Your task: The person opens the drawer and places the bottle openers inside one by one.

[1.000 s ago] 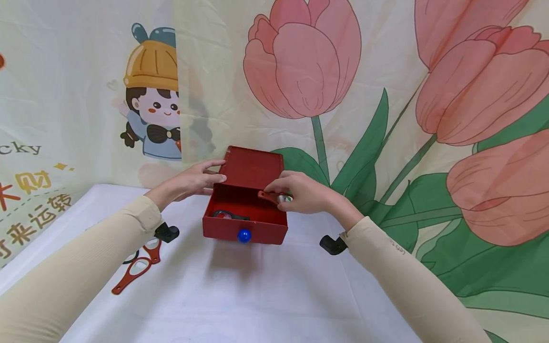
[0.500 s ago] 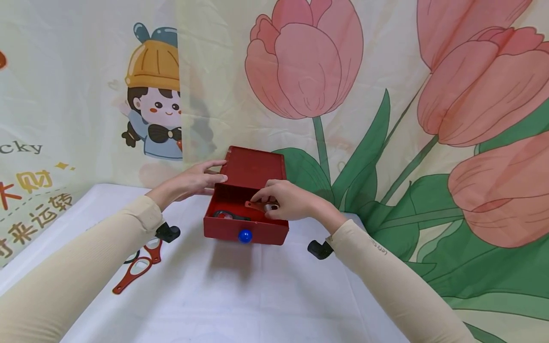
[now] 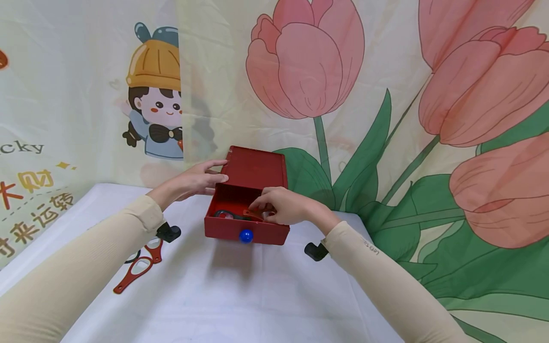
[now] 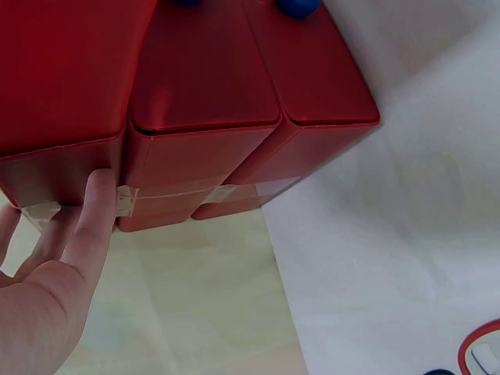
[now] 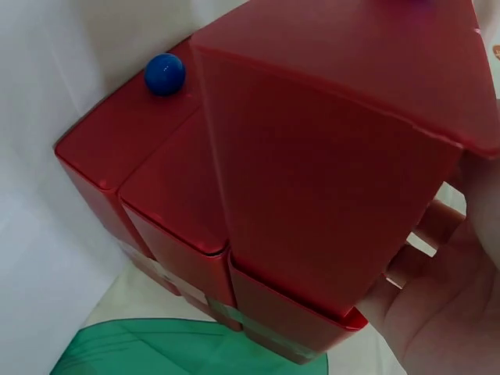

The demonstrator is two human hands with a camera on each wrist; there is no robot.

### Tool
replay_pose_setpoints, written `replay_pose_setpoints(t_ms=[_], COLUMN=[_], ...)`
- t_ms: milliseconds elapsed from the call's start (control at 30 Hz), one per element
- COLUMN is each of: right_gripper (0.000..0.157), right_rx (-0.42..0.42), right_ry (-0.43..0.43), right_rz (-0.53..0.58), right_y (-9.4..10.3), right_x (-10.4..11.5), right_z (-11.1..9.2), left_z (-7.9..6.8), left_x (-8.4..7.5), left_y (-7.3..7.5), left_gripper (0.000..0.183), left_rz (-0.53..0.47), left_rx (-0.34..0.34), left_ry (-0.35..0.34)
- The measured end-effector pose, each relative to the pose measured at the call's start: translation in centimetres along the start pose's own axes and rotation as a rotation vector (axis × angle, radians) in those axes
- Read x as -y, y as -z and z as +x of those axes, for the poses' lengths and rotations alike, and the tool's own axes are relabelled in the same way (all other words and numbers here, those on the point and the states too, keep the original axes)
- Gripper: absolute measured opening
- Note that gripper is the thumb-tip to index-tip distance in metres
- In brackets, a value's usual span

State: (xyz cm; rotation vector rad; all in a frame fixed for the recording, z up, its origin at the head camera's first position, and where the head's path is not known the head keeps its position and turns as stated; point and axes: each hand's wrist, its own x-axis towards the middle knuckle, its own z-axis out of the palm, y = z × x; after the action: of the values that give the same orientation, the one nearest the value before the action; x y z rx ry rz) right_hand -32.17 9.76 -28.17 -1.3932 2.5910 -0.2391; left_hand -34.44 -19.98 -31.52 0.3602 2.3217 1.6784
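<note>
A red cabinet [image 3: 255, 166] has its top drawer [image 3: 227, 227] pulled out, with a blue knob [image 3: 246, 236] on the front. Inside the drawer, at the left, lies a dark-rimmed magnifying glass [image 3: 224, 214]. My right hand [image 3: 285, 205] reaches in over the drawer's right side and pinches a red magnifying glass [image 3: 247, 213], mostly covered by the fingers. The right wrist view shows that hand [image 5: 441, 301] beyond the drawer's side wall, its fingertips hidden. My left hand [image 3: 190, 181] rests against the cabinet's left side, fingers fairly straight, as the left wrist view of the hand [image 4: 70, 250] confirms.
On the white table [image 3: 240, 305], at the left, lie red magnifying glasses [image 3: 138, 267] beside a dark-rimmed one, partly behind the left sleeve. Two lower drawers [image 4: 195, 70] are shut below the top one. A printed curtain [image 3: 223, 71] hangs close behind the cabinet.
My right hand has moved left and down into the drawer with the red magnifying glass. The left hand stays at the cabinet's side.
</note>
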Motion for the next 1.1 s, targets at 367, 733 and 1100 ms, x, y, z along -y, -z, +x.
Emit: replay_pose_setpoints(t_ms=[367,733,1100], right_gripper=[0.04,0.042,0.035], right_rx=[0.03,-0.004,-0.181], right_ry=[-0.035,-0.015,0.015], right_rz=[-0.012,-0.015,0.15], right_y=[-0.3,-0.4,1.4], right_x=[0.6,0.2,-0.8], right_z=[0.2,0.0,-3.0], left_z=[0.1,0.2,0.1], left_x=[0.3,0.2,0.1], left_y=[0.1,0.0,0.0], left_gripper=[0.082,0.082,0.083], left_rz=[0.007,0.013,0.013], left_rx=[-0.015,-0.012,-0.008], left_ry=[0.011,-0.001,-0.006])
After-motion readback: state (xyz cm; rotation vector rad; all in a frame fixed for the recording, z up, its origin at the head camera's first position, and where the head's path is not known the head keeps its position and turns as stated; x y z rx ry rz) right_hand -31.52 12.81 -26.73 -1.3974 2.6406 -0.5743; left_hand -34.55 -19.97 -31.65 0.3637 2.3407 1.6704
